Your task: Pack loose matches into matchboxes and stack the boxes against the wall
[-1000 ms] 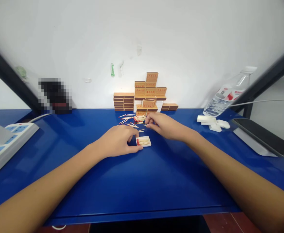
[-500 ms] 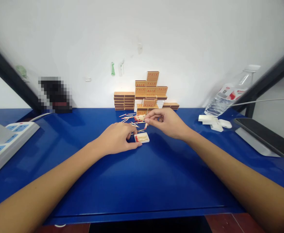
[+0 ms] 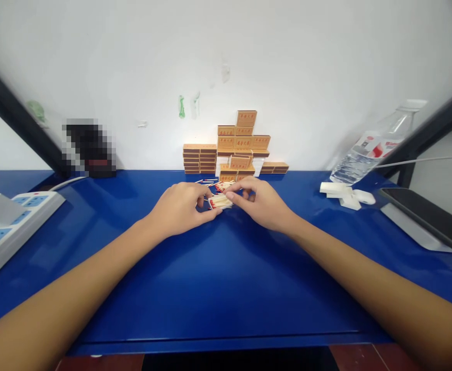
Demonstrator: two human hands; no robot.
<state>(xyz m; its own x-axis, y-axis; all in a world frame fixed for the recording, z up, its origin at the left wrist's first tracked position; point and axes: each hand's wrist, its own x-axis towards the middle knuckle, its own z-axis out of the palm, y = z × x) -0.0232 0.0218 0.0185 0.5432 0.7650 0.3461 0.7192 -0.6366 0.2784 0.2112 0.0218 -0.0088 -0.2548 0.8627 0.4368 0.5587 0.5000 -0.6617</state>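
Note:
My left hand point(image 3: 181, 208) grips the small white matchbox tray point(image 3: 228, 207) between thumb and fingers at its left end. Red-headed matches point(image 3: 220, 200) lie inside the tray, heads to the left. At the tray's right end, my right hand point(image 3: 260, 202) is closed, thumb and forefinger pinching the pale ends of matches over the tray; how many is hidden. Just behind, a loose heap of matches point(image 3: 224, 185) lies on the blue table point(image 3: 210, 288), partly covered by my hands.
Orange-brown matchboxes point(image 3: 245, 142) are stacked against the wall, with a lower stack point(image 3: 199, 159) to their left. On the right are a tilted water bottle point(image 3: 372, 147), white plastic pieces point(image 3: 344, 193) and a phone point(image 3: 427, 214). A power strip point(image 3: 20, 221) lies on the left.
My right hand has moved from the match heap down and left to the tray. My left hand has shifted the tray slightly back and left, and it now looks fuller.

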